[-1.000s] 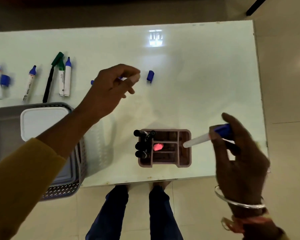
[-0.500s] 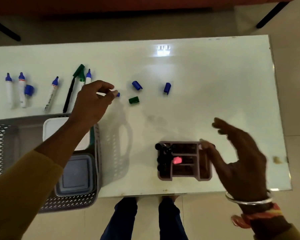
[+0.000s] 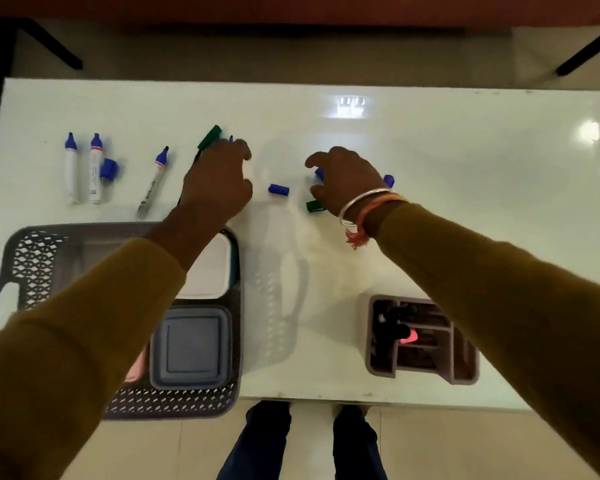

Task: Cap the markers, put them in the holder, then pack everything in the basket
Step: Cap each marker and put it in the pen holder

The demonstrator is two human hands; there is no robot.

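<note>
— Left hand [image 3: 219,181], upper centre: fingers curled over the green-capped marker [image 3: 209,136]; I cannot tell if it grips.
— Right hand [image 3: 347,181]?
— Curled over loose caps, hold unclear. A blue cap [image 3: 279,189] lies between the hands.
— Labels?
— Unreadable. Glossy white table [image 3: 465,202], tiled floor [image 3: 430,445]; holder [image 3: 381,370] lower right, basket [image 3: 32,258] lower left.

glossy table [image 3: 465,202], perforated plastic basket [image 3: 39,258]

1. Two white markers [image 3: 70,168], blue-tipped, lie side by side near the tabletop's far-left corner, with a blue cap [image 3: 109,168] just beside them.
2. A third marker [image 3: 152,183] lies tilted to their right.
3. A loose blue cap [image 3: 278,189] and a green cap [image 3: 315,206] lie mid-tabletop.
4. The pinkish holder [image 3: 465,372] stands by the near edge and holds black markers [image 3: 395,320].
5. The grey basket [image 3: 32,258] overhangs the near-left corner.
</note>
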